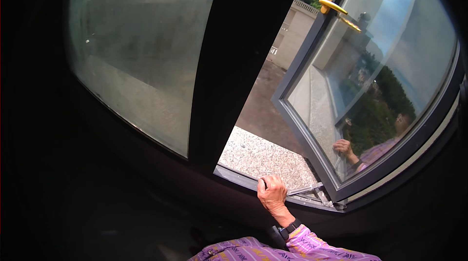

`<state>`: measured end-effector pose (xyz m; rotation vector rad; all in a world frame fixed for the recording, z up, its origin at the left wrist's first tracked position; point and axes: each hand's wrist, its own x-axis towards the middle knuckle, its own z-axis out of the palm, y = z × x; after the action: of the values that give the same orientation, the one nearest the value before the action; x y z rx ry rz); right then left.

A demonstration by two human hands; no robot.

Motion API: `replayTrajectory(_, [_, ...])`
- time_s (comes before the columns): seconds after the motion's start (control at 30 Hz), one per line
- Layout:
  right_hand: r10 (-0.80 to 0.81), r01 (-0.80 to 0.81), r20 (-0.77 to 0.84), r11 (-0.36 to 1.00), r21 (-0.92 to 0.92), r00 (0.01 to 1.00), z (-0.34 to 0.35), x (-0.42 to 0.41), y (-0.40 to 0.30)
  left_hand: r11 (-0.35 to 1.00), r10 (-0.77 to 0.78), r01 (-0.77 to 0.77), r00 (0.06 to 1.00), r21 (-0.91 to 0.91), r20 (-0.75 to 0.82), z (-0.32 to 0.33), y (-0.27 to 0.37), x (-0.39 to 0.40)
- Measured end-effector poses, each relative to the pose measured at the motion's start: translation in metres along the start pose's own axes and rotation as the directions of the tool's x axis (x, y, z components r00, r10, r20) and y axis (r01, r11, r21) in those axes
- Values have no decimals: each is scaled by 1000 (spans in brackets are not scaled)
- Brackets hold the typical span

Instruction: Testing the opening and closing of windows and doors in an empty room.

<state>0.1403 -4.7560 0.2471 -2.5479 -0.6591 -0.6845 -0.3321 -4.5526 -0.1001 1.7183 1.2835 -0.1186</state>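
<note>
My right hand (272, 193) is curled over the lower rail of the window frame (237, 180), thumb side to the left. Whether anything is inside the fingers is hidden. A black band (289, 229) circles the wrist below a pink patterned sleeve (310, 239). Just right of the hand, a metal friction stay (305, 189) links the rail to a grey-framed casement sash (310, 140), which is swung outward. A yellow handle (332, 6) sits on the sash's upper left edge. The glass (387, 89) mirrors the hand and part of a person. My left hand is out of view.
Beyond the rail lies a speckled stone ledge (268, 158), then brown ground (265, 93) and a pale building (298, 36). A wide dark mullion (234, 60) separates the opening from a hazy glass pane (142, 52) at left. The wall below is in deep shadow.
</note>
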Motion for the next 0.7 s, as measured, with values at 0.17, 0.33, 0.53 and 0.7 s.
replayTrajectory(0.17, [-9, 9, 31, 1000, -14, 999, 1, -1, 1, 965, -168, 169, 986, -201, 22, -1, 18, 3])
replayTrajectory(0.33, [-16, 16, 5, 1000, 18, 1000, 0, 0, 1, 937, -231, 242, 970, -250, 72, -11, 48, 2])
replayTrajectory(0.53, [11, -11, 30, 1000, 4, 999, -3, 1, -2, 967, -180, 197, 977, -160, 114, -2, 35, 25])
replayTrajectory(0.7, [24, -23, 45, 1000, -13, 999, -4, 3, -5, 874, -293, 318, 948, -367, 123, 0, 46, 37])
